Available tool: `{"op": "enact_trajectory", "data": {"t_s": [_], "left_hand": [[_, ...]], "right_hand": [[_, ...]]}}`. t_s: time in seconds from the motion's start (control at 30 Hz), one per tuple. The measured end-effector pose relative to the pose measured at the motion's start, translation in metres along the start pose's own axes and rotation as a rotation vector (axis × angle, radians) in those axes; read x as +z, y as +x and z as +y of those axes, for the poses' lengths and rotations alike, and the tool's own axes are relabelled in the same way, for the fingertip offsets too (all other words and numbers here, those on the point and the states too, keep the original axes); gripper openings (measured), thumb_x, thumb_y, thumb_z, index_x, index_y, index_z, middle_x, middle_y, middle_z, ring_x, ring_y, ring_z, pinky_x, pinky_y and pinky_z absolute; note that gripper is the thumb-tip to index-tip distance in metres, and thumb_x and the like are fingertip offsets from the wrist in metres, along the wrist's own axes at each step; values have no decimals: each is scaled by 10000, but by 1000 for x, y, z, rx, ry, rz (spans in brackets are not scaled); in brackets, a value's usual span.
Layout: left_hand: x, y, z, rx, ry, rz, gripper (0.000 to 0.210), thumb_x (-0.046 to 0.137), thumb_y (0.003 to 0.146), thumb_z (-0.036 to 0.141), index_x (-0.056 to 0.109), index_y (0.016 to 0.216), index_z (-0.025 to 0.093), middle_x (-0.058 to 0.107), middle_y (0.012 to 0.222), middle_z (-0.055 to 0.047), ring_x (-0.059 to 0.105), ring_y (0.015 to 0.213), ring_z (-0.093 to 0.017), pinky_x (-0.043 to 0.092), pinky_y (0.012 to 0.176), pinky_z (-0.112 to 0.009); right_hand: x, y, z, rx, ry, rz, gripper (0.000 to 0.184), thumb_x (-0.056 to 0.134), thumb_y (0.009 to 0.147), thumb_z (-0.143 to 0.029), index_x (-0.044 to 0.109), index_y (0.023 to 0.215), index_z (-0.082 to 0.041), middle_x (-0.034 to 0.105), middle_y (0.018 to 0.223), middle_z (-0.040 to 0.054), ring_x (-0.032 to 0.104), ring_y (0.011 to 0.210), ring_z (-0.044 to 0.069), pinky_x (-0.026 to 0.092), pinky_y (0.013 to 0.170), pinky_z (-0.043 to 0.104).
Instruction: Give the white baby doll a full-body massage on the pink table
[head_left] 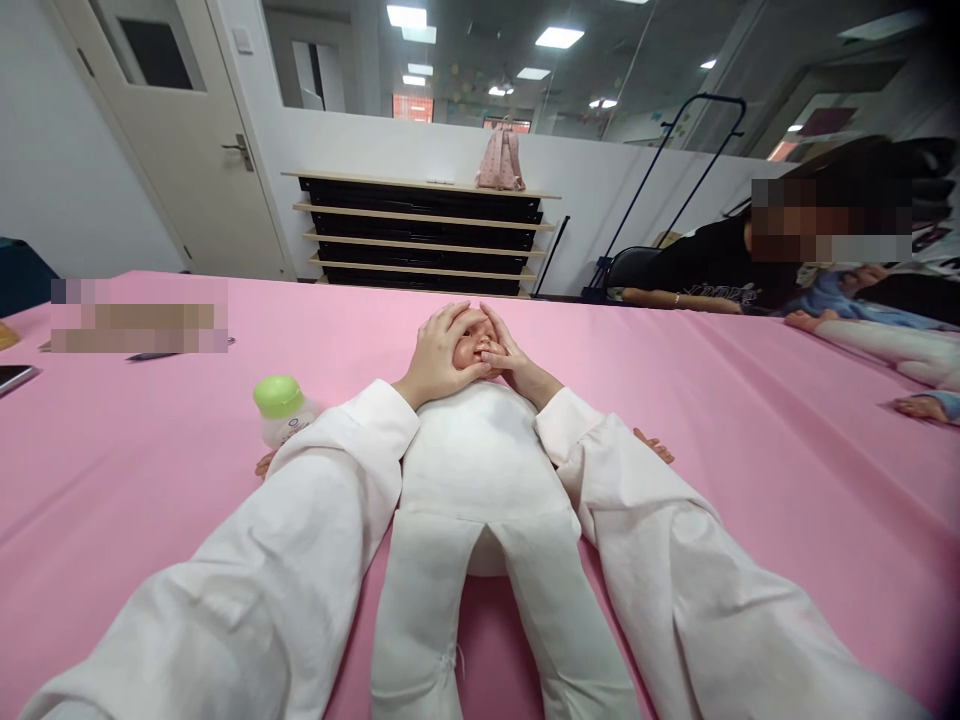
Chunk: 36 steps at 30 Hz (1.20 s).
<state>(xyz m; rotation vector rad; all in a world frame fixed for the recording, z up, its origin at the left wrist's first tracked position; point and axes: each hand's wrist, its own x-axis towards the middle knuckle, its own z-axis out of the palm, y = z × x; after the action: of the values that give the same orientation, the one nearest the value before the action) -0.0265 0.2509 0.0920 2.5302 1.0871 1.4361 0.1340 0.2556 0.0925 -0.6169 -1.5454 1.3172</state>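
Note:
A baby doll (487, 450) with a white cloth body lies on its back, legs towards me. My left hand (442, 350) rests flat on the left side of its head and forehead, fingers stretched out, thumb by the chin. On the other side, my right hand (521, 360) lies along the cheek and forehead, also with straight fingers, its thumb near the mouth. Part of the doll's face shows between my hands. White sleeves cover my arms and hide most of the doll's arms. Beside my left forearm stands a white bottle (279, 428) with a green cap.
A pink sheet (187, 500) covers the table. A phone (16, 378) lies at the left edge. At the right, a person in a black top (712, 262) is near another doll (885, 345). Behind stand a rack (424, 212) with a pink backpack (501, 160) and a door (165, 130).

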Motion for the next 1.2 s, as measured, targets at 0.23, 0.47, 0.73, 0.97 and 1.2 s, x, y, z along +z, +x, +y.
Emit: {"op": "enact_trajectory", "data": {"t_s": [0.23, 0.47, 0.73, 0.97, 1.2], "left_hand": [[-2, -1, -1, 43, 12, -35, 666, 615, 683, 543, 455, 1241, 217, 382, 1384, -99, 318, 1293, -248, 237, 1066, -398], [-3, -1, -1, 62, 13, -48, 654, 569, 709, 546, 446, 1251, 202, 371, 1390, -113, 295, 1308, -268, 229, 1072, -412], [2, -2, -9, 35, -7, -13, 465, 396, 807, 379, 458, 1233, 204, 371, 1395, -87, 314, 1294, -249, 253, 1057, -432], [1, -2, -6, 57, -14, -19, 646, 502, 741, 628, 453, 1230, 209, 381, 1389, -113, 319, 1294, -278, 255, 1061, -452], [1, -2, -6, 88, -13, -14, 680, 524, 718, 636, 453, 1231, 194, 387, 1383, -124, 319, 1297, -281, 256, 1060, -449]], "right_hand": [[-4, -2, -6, 96, 67, -54, 956, 751, 541, -197, 295, 1360, -382, 325, 1440, -32, 441, 1241, 200, 379, 1058, 376], [-8, -4, -9, 131, 94, -99, 969, 708, 562, -101, 258, 1369, -390, 310, 1445, -42, 419, 1261, 184, 378, 1062, 371], [-7, -6, -8, 188, 265, -107, 900, 618, 589, -58, 283, 1352, -399, 325, 1437, -63, 397, 1280, 173, 333, 1092, 359], [-12, -3, -1, 143, 146, -125, 1012, 729, 566, -102, 211, 1384, -395, 217, 1484, -47, 318, 1330, 202, 308, 1102, 392], [-17, -3, 0, 172, 133, -146, 1048, 733, 556, -75, 191, 1382, -426, 196, 1488, -67, 313, 1334, 191, 324, 1095, 367]]}}
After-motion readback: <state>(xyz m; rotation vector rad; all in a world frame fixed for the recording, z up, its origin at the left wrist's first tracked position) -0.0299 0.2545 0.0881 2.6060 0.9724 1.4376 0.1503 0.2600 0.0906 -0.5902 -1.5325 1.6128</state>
